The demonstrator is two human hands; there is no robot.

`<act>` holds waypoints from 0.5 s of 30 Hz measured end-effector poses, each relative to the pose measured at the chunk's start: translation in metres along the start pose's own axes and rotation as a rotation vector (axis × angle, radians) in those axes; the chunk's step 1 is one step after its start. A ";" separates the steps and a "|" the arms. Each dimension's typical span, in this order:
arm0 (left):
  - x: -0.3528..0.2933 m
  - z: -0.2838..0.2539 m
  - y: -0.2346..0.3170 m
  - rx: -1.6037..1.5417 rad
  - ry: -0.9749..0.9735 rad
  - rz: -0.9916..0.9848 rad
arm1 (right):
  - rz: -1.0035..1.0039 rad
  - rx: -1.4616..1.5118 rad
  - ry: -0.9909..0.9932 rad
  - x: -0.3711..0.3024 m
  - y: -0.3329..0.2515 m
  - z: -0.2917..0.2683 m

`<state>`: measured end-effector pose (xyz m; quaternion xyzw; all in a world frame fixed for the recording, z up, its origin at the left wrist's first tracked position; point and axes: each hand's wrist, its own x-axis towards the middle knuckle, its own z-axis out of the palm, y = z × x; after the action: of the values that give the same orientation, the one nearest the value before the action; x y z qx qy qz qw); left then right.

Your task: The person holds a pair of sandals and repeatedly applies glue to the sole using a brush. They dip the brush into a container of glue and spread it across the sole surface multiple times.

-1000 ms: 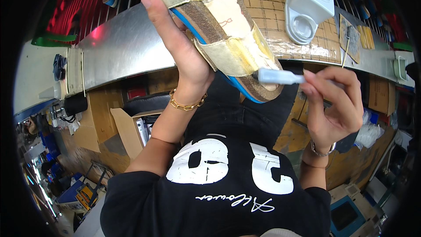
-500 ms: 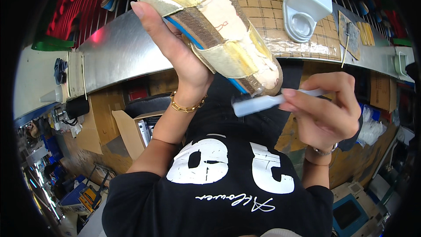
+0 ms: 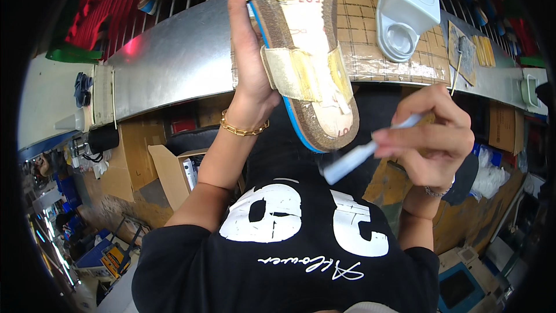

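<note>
My left hand (image 3: 250,55) is closed round the side of a sandal sole (image 3: 308,29), tilted over the bench's front edge. The piece has a speckled brown cork rim, a cream middle with printed marks, pale yellowish straps lapped onto it and a blue line along its side. Between the thumb and fingers of my right hand (image 3: 437,142) is a brush with a whitish flat handle (image 3: 350,164). Its dark bristles are blurred, just below the rounded lower end of the sole and apart from it.
A white plastic pot (image 3: 408,8) with a round opening stands on taped cardboard (image 3: 362,23) on the metal bench (image 3: 168,52). To its right lies a stained pad (image 3: 461,52) with a thin stick. An open carton (image 3: 169,168) sits below, left. Racks run behind the bench.
The brush has come off the lower end of the sole and dropped slightly toward me. My left hand has turned the sole more upright and shifted its upper part right.
</note>
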<state>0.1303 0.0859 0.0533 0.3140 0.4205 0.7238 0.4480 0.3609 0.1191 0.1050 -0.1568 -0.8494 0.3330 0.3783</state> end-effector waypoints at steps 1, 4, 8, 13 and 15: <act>0.001 -0.002 -0.002 -0.064 0.002 -0.052 | -0.016 0.042 0.020 -0.001 0.001 0.002; 0.008 -0.013 -0.007 -0.282 -0.258 -0.179 | 0.125 -0.057 0.095 -0.003 0.006 0.007; 0.015 -0.019 -0.015 -0.362 -0.384 -0.183 | 0.001 0.179 -0.023 -0.004 0.015 0.003; 0.014 -0.009 -0.018 -0.562 -0.412 -0.423 | 0.071 0.219 -0.114 -0.007 0.026 0.005; 0.014 -0.006 -0.016 -0.547 -0.366 -0.510 | 0.076 0.293 -0.083 -0.009 0.029 0.006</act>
<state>0.1264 0.1006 0.0373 0.1926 0.1906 0.6068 0.7472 0.3628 0.1332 0.0777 -0.1180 -0.8002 0.4735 0.3488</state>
